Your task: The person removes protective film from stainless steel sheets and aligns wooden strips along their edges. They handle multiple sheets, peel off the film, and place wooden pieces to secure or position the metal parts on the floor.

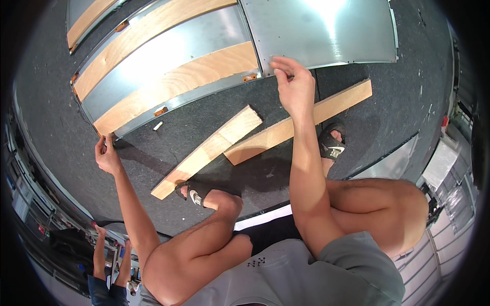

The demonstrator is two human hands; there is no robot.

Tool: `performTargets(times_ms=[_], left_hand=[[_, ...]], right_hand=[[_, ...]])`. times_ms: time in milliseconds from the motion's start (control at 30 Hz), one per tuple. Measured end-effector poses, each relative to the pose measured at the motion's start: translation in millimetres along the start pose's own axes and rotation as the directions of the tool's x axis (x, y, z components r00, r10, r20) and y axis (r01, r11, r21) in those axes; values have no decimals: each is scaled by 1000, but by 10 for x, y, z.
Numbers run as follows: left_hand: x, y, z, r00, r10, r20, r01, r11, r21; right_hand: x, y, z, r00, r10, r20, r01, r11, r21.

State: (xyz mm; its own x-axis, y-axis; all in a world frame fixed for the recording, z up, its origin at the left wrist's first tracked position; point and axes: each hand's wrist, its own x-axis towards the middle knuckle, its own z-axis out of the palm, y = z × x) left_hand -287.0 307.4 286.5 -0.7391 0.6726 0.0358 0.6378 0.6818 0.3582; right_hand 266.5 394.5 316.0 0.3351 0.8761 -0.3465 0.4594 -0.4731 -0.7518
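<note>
My left hand pinches the near left corner of a metal panel, at the end of a pale wood strip lying along it. Whether the fingertips grip the strip or the panel edge beneath is hard to make out. Over the near corner of a second, bare metal panel hovers my right hand, its fingers loosely bent and apart, with nothing visible in them. A second wood strip crosses the first panel farther back. Small orange-brown blocks sit along the panel's rim.
Two loose wood boards lie on the dark floor between my sandalled feet and the panels. A small white piece rests by the panel's near edge. Another panel lies far left. Someone's legs show behind at lower left.
</note>
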Motion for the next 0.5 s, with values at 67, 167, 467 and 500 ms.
performTargets(times_ms=[67,167,467,500], left_hand=[[3,14,-8,1000,11,0,-11,1000,4],[18,39,-24,1000,9,20,-10,999,30],[121,55,-82,995,42,86,-48,996,77],[123,53,-84,996,48,77,-54,995,80]], right_hand=[[5,24,9,996,-69,53,71,997,-22],[14,69,-17,970,-202,138,223,962,-159],[-28,222,54,931,-346,117,365,878,-309],[-26,237,77,929,-355,108,371,874,-315]])
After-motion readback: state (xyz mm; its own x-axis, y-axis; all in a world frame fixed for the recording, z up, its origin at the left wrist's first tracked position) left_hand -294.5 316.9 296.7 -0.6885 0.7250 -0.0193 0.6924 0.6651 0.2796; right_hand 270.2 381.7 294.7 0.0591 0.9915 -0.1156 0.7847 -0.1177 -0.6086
